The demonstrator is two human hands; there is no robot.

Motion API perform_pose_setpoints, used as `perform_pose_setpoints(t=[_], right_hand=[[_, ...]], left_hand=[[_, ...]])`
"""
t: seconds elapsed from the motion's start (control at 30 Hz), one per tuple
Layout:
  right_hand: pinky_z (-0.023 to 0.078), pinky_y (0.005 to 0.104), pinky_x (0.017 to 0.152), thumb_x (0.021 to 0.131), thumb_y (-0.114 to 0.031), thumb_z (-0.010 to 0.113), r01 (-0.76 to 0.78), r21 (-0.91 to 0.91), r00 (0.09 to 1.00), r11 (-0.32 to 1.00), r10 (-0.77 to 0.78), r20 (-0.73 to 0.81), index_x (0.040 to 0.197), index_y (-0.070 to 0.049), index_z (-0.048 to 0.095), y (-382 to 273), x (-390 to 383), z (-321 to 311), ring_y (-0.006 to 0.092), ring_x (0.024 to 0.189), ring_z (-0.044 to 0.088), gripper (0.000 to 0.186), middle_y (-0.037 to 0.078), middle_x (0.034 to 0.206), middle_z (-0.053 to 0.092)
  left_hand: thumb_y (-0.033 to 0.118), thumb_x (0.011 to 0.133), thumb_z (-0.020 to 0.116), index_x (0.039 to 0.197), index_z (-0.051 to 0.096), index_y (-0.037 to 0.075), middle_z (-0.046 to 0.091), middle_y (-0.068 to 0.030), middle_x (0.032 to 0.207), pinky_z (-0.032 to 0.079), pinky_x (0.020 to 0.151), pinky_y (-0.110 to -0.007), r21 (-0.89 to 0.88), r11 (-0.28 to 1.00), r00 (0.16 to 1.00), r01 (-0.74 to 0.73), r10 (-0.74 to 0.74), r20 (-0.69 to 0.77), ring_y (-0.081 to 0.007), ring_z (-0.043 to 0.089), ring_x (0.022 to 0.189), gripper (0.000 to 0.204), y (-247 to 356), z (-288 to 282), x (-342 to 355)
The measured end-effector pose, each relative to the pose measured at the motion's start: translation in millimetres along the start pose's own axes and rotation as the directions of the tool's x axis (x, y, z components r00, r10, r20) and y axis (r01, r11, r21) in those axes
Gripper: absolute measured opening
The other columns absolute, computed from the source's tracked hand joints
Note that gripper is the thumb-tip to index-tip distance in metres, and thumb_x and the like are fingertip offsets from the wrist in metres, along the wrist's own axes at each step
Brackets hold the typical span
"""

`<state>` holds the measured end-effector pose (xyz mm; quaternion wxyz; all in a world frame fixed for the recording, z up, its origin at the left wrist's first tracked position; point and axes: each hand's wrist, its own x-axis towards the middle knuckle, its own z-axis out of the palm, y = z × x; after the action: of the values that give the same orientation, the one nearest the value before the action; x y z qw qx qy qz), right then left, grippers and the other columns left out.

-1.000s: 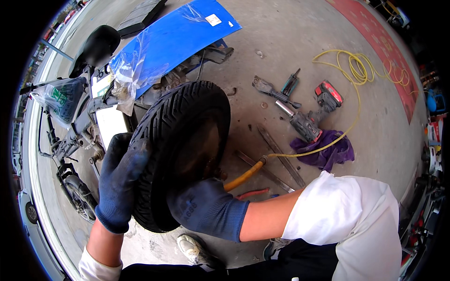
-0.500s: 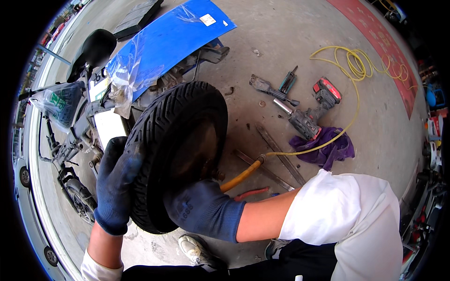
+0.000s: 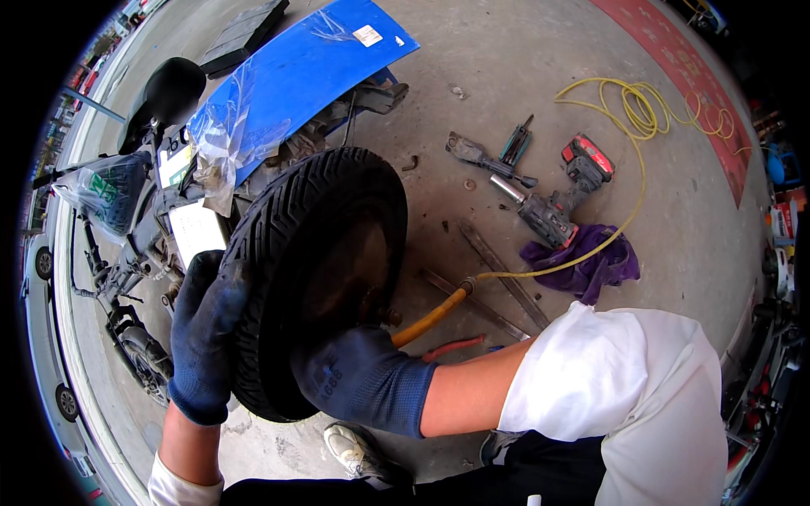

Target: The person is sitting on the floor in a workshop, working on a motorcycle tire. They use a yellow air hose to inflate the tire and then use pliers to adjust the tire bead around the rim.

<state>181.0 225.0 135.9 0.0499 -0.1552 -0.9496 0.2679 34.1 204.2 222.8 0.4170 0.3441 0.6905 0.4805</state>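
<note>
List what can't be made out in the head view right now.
- Right hand: its fingers, lost in the dark interior of the wheel.
- Hose: its near end, hidden behind the right glove; connection unclear.
- Plastic bag: contents, obscured by the creased plastic.
- Blue item at the right rim: too small and dim to identify, beside the black fisheye border.

All in the head view.
</note>
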Motion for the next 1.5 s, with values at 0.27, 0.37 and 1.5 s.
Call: perform_pose_setpoints(t=[0.27, 0.37, 1.5], right_hand=[[0.053, 0.0291, 0.059, 0.085, -0.013, 0.054, 0.051, 0.08, 0.975, 0.995, -0.032, -0.218, 0.097, -0.002, 0.062, 6.7, 0.2, 46.2, 0.0184, 0.066, 0.065, 0.018, 0.008, 0.071, 0.064], [0.051, 0.031, 0.057, 0.085, -0.013, 0.056, 0.033, 0.094, 0.969, 0.995, -0.009, -0.245, 0.093, -0.003, 0.064, 5.7, 3.1, 46.9, 0.0199, 0.064, 0.065, 0.015, 0.01, 0.069, 0.063], [0.048, 0.0305, 0.049, 0.084, -0.01, 0.053, 0.028, 0.176, 0.984, 0.984, 0.004, -0.176, 0.087, -0.003, 0.061, -0.6, -0.1, 19.2, 0.0195, 0.06, 0.063, 0.01, 0.007, 0.066, 0.062]], left_hand=[[0.025, 0.087, 0.066, 0.12, 0.052, -0.003, 0.06, -0.0078, 0.108, 0.044, 0.09, -0.028, -0.057, 0.998, 0.999, 0.031, -0.03, 0.015, -0.0143, 0.056, 0.098, 0.045, -0.2, 2.9, 1.3], [0.024, 0.087, 0.066, 0.119, 0.052, -0.003, 0.06, -0.0079, 0.107, 0.044, 0.089, -0.028, -0.052, 0.998, 1.0, 0.02, -0.019, 0.008, -0.0146, 0.056, 0.097, 0.045, -2.1, 2.3, 1.1], [0.028, 0.088, 0.065, 0.119, 0.052, -0.003, 0.059, -0.0072, 0.107, 0.044, 0.088, -0.028, -0.006, 1.0, 1.0, 0.003, -0.003, -0.016, -0.0136, 0.055, 0.097, 0.046, 0.2, -2.6, -6.7]])
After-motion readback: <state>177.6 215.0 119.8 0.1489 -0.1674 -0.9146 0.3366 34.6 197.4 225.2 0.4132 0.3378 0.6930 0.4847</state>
